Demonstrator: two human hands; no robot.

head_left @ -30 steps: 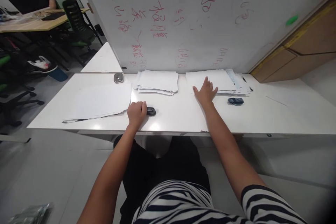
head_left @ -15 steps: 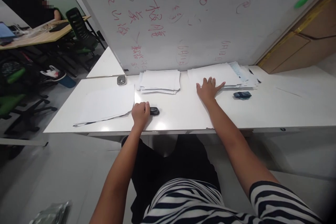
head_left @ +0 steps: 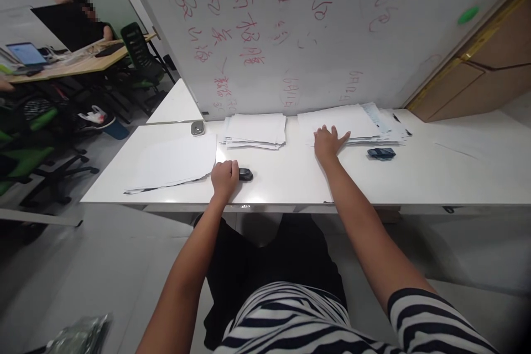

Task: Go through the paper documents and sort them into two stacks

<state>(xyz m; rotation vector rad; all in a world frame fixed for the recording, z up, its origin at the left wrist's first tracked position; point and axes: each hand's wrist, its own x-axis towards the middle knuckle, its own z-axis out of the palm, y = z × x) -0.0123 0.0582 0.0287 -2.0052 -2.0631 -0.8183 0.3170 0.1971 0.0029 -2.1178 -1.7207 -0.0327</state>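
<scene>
My left hand (head_left: pixel 225 181) is closed around a black stapler (head_left: pixel 246 175) lying on the white table, and only the rounded end of it sticks out to the right. The rest of the stapler is hidden under my fingers. A spread pile of white sheets (head_left: pixel 174 163) lies just left of that hand. My right hand (head_left: pixel 327 144) rests with its fingers apart on the near left part of the right paper stack (head_left: pixel 342 119). Between and beyond my hands sits a neater paper stack (head_left: pixel 256 128). A small dark packet (head_left: pixel 381 153) lies to the right of my right hand.
A whiteboard (head_left: pixel 265 38) with red writing stands along the table's back edge. Cardboard boxes (head_left: pixel 452 91) are at the right. A small grey square device (head_left: pixel 198 128) sits at the back left. Another person is at a wooden desk (head_left: pixel 83 69) further left.
The camera view has turned slightly, so the surroundings shift right. My right hand's fingers have drawn in a little on the paper stack. My left hand keeps its hold on the stapler.
</scene>
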